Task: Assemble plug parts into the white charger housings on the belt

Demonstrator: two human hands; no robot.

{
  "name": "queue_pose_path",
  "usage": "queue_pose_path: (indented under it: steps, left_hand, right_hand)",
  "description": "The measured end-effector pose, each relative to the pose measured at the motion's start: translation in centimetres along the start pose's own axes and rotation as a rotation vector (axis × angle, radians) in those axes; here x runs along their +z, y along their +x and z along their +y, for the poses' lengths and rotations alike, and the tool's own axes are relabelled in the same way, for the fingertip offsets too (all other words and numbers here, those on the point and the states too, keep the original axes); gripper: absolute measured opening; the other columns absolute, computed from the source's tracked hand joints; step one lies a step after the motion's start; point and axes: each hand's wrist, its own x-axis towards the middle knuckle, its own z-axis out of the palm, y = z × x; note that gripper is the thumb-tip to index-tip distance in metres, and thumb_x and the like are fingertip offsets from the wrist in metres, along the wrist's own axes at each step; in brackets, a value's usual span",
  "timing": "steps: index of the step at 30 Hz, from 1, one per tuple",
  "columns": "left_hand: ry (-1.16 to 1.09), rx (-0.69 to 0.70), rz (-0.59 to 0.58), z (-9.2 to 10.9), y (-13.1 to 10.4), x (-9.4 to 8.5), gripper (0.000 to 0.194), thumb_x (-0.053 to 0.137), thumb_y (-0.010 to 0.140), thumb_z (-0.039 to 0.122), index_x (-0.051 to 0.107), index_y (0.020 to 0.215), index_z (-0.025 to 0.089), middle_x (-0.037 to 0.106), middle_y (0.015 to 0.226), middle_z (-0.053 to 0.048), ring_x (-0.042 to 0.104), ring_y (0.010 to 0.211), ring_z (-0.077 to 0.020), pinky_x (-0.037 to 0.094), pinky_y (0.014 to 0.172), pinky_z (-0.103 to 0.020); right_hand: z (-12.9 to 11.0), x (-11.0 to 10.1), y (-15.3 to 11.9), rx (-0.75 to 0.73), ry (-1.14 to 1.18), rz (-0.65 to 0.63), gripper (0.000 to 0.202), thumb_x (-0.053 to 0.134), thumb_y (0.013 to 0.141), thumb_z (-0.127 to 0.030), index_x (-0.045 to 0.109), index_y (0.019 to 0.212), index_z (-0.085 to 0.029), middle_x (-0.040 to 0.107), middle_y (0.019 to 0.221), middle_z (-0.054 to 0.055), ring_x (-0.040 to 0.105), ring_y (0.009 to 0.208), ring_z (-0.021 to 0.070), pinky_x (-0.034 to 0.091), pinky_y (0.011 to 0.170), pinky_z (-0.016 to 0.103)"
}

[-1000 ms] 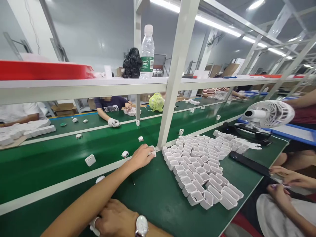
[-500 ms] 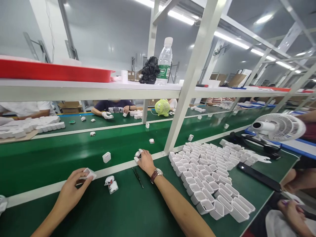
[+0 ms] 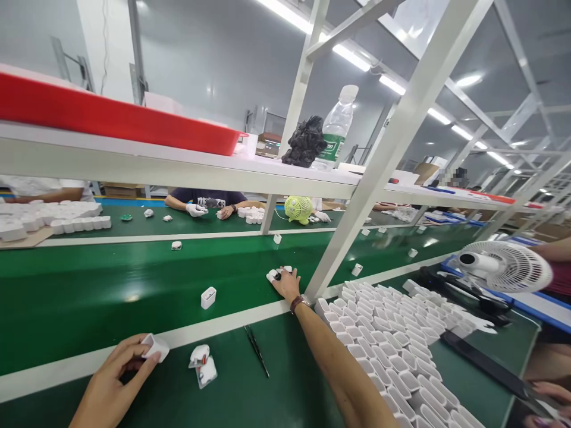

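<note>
My left hand [image 3: 118, 377] at the lower left grips a white plastic housing [image 3: 156, 348], hollow with its open end showing, between thumb and fingers. My right hand [image 3: 286, 284] reaches over the green belt, white finger cots on its fingertips. A small white and black part [image 3: 277, 276] sits at those fingertips, mostly covered. Between the hands, on the green table, lie small white parts with red bits [image 3: 203, 365] on a clear piece. Black tweezers [image 3: 257, 352] rest to the right of them. A white housing [image 3: 208, 298] stands on the belt ahead.
Rows of white housings [image 3: 392, 345] cover the table at right, with a white fan [image 3: 504, 266] behind. A slanted white post [image 3: 375, 172] rises beside my right arm. The shelf [image 3: 178, 172] above carries a red tray [image 3: 111, 122] and a bottle [image 3: 336, 128]. Co-workers sit across the belt.
My right hand has moved forward from the belt's near edge to over the belt. My left hand still holds the housing, now turned to show its open end. The view has shifted and tilted.
</note>
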Motion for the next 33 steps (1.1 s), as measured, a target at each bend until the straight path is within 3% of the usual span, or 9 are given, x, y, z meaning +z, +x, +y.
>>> queue_pose_path:
  steps: [4,9,12,16,19,22,27,31,33]
  left_hand:
    - [-0.008,-0.011,0.027,-0.4,0.0,0.1,0.043,0.072,0.08,0.068,0.08,0.091,0.027,0.071,0.127,-0.006,0.076,0.1,-0.0287,0.067,0.075,-0.029]
    - [0.0,0.002,0.027,0.6,-0.1,-0.1,0.043,0.072,0.082,0.066,0.079,0.093,0.025,0.071,0.126,-0.007,0.076,0.088,-0.0232,0.066,0.075,-0.028]
    - [0.009,0.052,0.05,1.6,-0.2,-0.1,0.043,0.071,0.085,0.064,0.078,0.093,0.023,0.071,0.123,-0.009,0.075,0.086,-0.0218,0.065,0.074,-0.029]
    - [0.015,0.12,0.067,2.5,-0.3,-0.2,0.042,0.068,0.087,0.062,0.077,0.09,0.021,0.072,0.118,-0.01,0.074,0.088,-0.0222,0.065,0.074,-0.03]
    - [0.027,0.144,0.068,2.8,-0.5,-0.3,0.041,0.067,0.088,0.061,0.077,0.09,0.022,0.072,0.116,-0.01,0.075,0.088,-0.0223,0.065,0.072,-0.03]
    - [0.025,0.159,0.074,3.1,-0.8,-0.3,0.04,0.066,0.089,0.06,0.077,0.088,0.021,0.072,0.115,-0.011,0.074,0.085,-0.022,0.065,0.07,-0.032]
    - [-0.009,0.197,0.073,3.8,-1.6,-0.3,0.037,0.067,0.088,0.057,0.073,0.094,0.021,0.07,0.116,-0.011,0.073,0.086,-0.0224,0.064,0.07,-0.033]
    - [0.015,0.193,0.062,5.0,-2.4,-0.4,0.039,0.066,0.089,0.052,0.066,0.113,0.021,0.072,0.114,-0.01,0.072,0.081,-0.0209,0.063,0.072,-0.034]
    - [0.049,0.213,0.053,5.9,-2.9,-0.5,0.041,0.066,0.09,0.05,0.061,0.121,0.022,0.072,0.115,-0.009,0.072,0.081,-0.0207,0.063,0.075,-0.035]
  right_hand:
    - [0.5,-0.1,0.5,-0.052,0.067,0.031,0.034,0.066,0.101,-0.036,0.063,0.13,-0.018,0.063,0.135,0.011,0.065,0.117,0.0268,0.057,0.099,0.049]
    - [-1.6,-0.4,-2.1,-0.228,0.221,0.073,0.029,0.067,0.1,-0.035,0.068,0.122,-0.017,0.065,0.133,0.012,0.061,0.126,0.0299,0.051,0.107,0.054]
    - [-4.1,-0.7,-6.2,-0.423,0.353,0.038,0.023,0.066,0.097,-0.034,0.073,0.114,-0.019,0.069,0.13,0.012,0.054,0.136,0.0323,0.043,0.116,0.054]
    - [-6.8,-1.2,-14.2,-0.689,0.49,-0.093,0.023,0.08,0.084,-0.035,0.075,0.104,-0.024,0.074,0.124,0.007,0.058,0.133,0.0298,0.048,0.114,0.047]
    - [-7.6,-1.4,-19.5,-0.776,0.536,-0.15,0.038,0.085,0.08,-0.032,0.073,0.116,-0.024,0.074,0.125,0.009,0.057,0.135,0.0295,0.049,0.113,0.046]
    - [-7.8,-1.9,-22.5,-0.815,0.544,-0.205,0.048,0.084,0.081,-0.027,0.069,0.127,-0.025,0.071,0.133,0.01,0.054,0.139,0.0306,0.044,0.118,0.05]
    - [-7.6,-3.4,-22.9,-0.825,0.548,-0.297,0.059,0.086,0.082,-0.033,0.065,0.137,-0.029,0.066,0.143,0.01,0.047,0.147,0.0351,0.033,0.124,0.061]
    - [-6.7,-4.0,-21.8,-0.686,0.583,-0.119,0.041,0.067,0.096,-0.026,0.064,0.137,-0.026,0.066,0.14,0.012,0.052,0.143,0.0305,0.044,0.118,0.054]
    - [-6.4,-4.2,-21.6,-0.657,0.574,-0.076,0.041,0.058,0.098,-0.019,0.062,0.139,-0.024,0.065,0.139,0.014,0.056,0.137,0.0288,0.047,0.116,0.053]
